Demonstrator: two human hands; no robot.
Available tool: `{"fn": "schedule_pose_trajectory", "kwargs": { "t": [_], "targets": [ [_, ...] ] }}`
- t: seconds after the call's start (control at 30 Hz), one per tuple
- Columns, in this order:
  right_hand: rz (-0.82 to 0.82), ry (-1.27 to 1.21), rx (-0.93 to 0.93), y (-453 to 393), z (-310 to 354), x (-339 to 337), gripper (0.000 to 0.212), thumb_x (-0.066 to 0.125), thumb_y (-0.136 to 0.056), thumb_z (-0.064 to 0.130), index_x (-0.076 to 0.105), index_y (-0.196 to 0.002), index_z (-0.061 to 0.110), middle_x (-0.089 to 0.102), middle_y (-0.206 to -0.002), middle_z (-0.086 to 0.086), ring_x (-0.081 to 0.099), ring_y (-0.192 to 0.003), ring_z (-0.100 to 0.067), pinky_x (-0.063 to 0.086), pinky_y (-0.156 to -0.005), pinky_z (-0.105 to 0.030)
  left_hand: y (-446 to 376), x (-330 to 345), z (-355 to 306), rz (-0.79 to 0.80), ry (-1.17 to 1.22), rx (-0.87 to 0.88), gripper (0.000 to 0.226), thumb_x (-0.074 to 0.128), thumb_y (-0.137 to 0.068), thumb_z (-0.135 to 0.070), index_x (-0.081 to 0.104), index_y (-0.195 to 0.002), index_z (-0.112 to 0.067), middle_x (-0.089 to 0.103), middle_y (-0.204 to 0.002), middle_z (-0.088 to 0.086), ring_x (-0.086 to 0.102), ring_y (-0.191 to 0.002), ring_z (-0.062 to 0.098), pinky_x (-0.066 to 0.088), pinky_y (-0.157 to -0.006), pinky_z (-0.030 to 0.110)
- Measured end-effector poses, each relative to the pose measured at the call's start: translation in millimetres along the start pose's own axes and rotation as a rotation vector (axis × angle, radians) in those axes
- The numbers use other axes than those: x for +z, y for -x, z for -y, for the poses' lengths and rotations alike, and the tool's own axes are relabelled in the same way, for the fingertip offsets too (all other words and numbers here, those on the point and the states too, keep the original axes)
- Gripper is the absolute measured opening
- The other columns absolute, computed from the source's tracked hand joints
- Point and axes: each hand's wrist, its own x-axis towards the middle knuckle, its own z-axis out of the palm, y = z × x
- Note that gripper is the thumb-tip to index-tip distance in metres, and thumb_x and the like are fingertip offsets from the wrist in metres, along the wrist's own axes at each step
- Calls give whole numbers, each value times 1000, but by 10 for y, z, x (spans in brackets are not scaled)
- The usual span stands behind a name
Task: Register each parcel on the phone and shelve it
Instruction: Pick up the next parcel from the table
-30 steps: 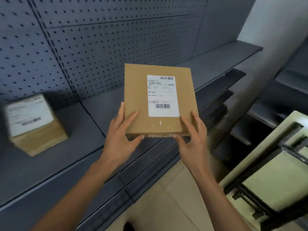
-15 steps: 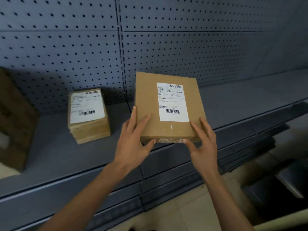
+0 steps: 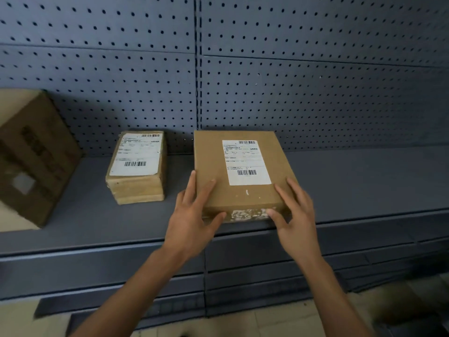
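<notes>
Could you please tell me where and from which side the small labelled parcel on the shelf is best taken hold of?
Grip the small parcel across its two long side faces, coming from the front and above. It lies flat, label up, short end toward the shelf edge, with open shelf on both sides, while the pegboard stands close behind it.

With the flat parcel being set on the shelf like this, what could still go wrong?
1. The flat parcel sits near the shelf's front edge; released here, it might get knocked off.
2. Both the left hand and the right hand grip only its near corners, so it may twist while being pushed back.
3. Drifting left, it might bump the smaller parcel.
</notes>
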Motion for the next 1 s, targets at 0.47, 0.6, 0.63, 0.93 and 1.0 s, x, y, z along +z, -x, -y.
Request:
{"fn": "schedule_pose_trajectory", "kwargs": {
  "t": [0.47,0.6,0.63,0.93,1.0],
  "targets": [
    [25,0,-43,-226,-314,3,56,69,-93,42,57,-144,23,35,-161,3,29,-147,-31,31,-112,-59,-185,64,-164,14,-60,-166,76,72,-83,-58,30,-147,-58,7,-167,-21,41,-143,23,47,-108,50],
    [29,18,-58,-252,-352,27,55,68,-94,44,56,-143,23,35,-161,2,30,-146,-32,34,-108,-58,-211,74,-184,-5,4,-194,75,77,-82,-52,37,-144,-59,11,-165,-25,44,-141,20,46,-109,50],
    [30,21,-59,-257,-357,31,55,68,-94,45,56,-143,23,34,-161,2,30,-146,-32,34,-108,-58,-213,75,-185,-4,19,-198,75,78,-81,-51,38,-144,-59,12,-165,-25,43,-141,19,46,-109,50],
    [96,80,-71,-283,-353,-7,57,65,-95,48,50,-147,28,22,-166,-2,21,-151,-31,29,-111,-61,-127,80,-279,-72,-54,-190,76,76,-85,-47,40,-152,-41,20,-167,-7,26,-149,23,34,-116,55],
    [99,127,-83,-286,-321,-32,57,65,-96,47,48,-147,28,18,-167,-3,15,-153,-32,24,-113,-63,-79,58,-303,-90,-84,-165,77,77,-85,-44,42,-153,-33,24,-166,-2,22,-151,25,32,-116,59]
  ]
}}
